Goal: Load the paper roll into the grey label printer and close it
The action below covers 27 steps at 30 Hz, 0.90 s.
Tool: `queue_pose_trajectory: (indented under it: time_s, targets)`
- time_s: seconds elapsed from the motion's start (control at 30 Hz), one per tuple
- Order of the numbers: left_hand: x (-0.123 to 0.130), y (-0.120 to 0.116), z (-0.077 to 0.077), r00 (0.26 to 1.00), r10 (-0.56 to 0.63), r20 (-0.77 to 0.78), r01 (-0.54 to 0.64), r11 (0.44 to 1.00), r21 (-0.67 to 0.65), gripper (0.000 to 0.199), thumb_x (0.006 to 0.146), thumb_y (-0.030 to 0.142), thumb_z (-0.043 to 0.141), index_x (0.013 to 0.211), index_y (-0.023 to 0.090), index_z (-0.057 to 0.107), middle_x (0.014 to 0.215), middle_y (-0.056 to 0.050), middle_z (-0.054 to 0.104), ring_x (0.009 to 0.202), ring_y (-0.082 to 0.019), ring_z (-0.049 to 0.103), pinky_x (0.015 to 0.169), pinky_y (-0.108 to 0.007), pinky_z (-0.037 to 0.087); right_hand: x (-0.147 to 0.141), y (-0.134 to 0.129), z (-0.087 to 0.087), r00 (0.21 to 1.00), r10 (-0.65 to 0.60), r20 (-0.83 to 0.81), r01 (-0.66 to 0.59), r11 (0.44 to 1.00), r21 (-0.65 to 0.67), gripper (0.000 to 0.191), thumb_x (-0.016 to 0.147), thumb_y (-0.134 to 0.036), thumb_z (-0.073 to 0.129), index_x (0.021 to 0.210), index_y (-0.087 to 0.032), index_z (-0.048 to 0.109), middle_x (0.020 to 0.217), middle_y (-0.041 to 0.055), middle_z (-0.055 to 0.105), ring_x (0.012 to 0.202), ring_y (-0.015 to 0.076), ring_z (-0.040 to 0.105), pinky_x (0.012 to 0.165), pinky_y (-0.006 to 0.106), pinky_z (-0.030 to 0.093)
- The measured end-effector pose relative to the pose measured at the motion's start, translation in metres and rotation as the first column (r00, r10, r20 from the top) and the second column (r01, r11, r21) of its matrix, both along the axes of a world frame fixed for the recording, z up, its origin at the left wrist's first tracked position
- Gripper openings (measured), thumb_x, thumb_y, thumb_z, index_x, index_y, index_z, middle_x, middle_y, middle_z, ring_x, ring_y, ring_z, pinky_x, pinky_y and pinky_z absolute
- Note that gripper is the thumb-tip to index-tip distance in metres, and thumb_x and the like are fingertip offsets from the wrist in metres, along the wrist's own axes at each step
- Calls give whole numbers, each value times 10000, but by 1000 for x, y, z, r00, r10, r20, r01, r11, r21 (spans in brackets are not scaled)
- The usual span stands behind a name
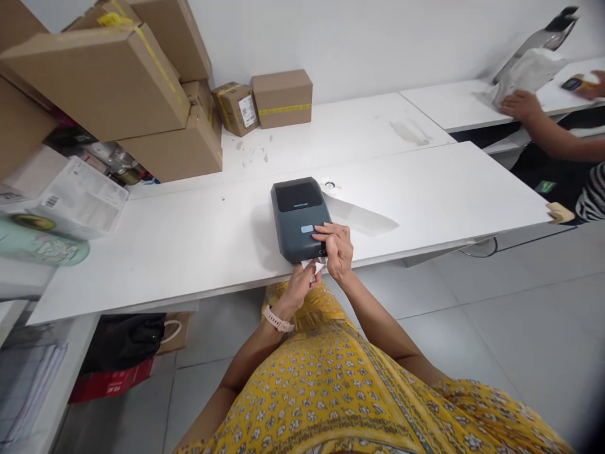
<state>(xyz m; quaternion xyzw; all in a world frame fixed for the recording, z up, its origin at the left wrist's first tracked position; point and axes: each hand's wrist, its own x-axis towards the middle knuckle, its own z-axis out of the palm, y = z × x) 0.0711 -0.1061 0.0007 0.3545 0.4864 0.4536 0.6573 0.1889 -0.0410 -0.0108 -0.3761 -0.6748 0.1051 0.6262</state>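
A dark grey label printer [302, 217] with a black window and a small pale-blue button stands near the front edge of the white table [189, 233]. My left hand [299, 285], with a pink watch band on its wrist, is closed on a white paper label [312, 268] at the printer's front slot. At the front right corner, my right hand [338, 249] grips the printer, its fingers on the top beside the button and its thumb bent near the label. Part of the label is hidden by my fingers.
Cardboard boxes [104, 82] are stacked at the left, beside a white carton [80, 192] and a green bottle [42, 243]. Two smaller boxes stand at the wall, one a plain carton [282, 94]. A tape ring [329, 185] lies behind the printer. At right, a co-worker handles a white bag [524, 79].
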Motion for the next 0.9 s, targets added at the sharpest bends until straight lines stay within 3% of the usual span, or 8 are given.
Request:
queue_pose_trajectory:
  time_s: [0.2,0.3,0.4,0.53,0.63,0.73,0.83,0.9]
  targets:
    - [-8,0,-15,973,-80,-217,100,992,83,562,885,731,582,710,198,592,589,11,571,513,-111,491,533,-272,391,0,1,17,982,-9,191,26,996,-88,436,1109,-347,368,1103,-269,797,1131,72,797,1109,253,676,1020,493,496]
    - [-22,-6,-14,940,-163,-300,185,982,45,581,915,719,544,699,188,639,624,-23,624,575,-148,559,588,-297,440,3,1,33,917,-8,398,61,991,-122,369,1101,-355,430,1123,-286,792,1268,61,768,1124,258,658,1086,520,428]
    - [-46,-16,-12,926,-168,-337,194,980,46,528,938,664,553,741,187,662,685,-27,660,617,-156,582,629,-300,461,5,1,48,830,-33,556,70,996,-46,277,1089,-394,514,1083,-294,772,1350,36,746,1267,276,625,1226,559,289]
    - [-82,-23,-7,914,39,-403,11,993,122,413,966,567,581,812,199,688,738,-16,670,668,-157,589,662,-293,467,6,5,55,761,-1,649,-3,1000,5,249,1052,-507,584,1099,-304,720,1435,32,711,1479,301,513,1328,568,158]
    - [-90,-19,-1,824,299,-481,-190,946,262,372,985,541,575,874,208,699,801,-30,697,740,-177,624,724,-314,500,7,10,50,775,89,626,-47,995,-83,231,1032,-532,604,1098,-335,705,1450,10,703,1518,304,480,1347,587,139]
    - [-77,-12,5,717,484,-502,-262,854,449,385,1005,533,565,1174,214,700,1212,-109,742,1106,-238,683,965,-389,538,13,7,36,815,101,570,-33,991,-128,267,1053,-515,570,1191,-329,702,1518,31,654,1534,317,461,1328,641,149]
    - [-58,-8,8,741,466,-483,-181,832,525,565,1017,525,563,1512,253,531,1622,-131,518,1514,-278,470,1248,-475,389,19,-7,17,903,77,422,1,983,-182,368,1082,-489,494,1377,-323,638,1668,90,484,1551,329,435,1263,638,312]
    - [-49,-7,10,789,422,-447,-155,840,520,620,1027,535,542,1589,285,455,1713,-107,409,1607,-276,350,1324,-486,289,21,-17,8,958,61,281,8,971,-239,464,1092,-499,441,1515,-328,525,1718,123,393,1560,323,428,1216,599,414]
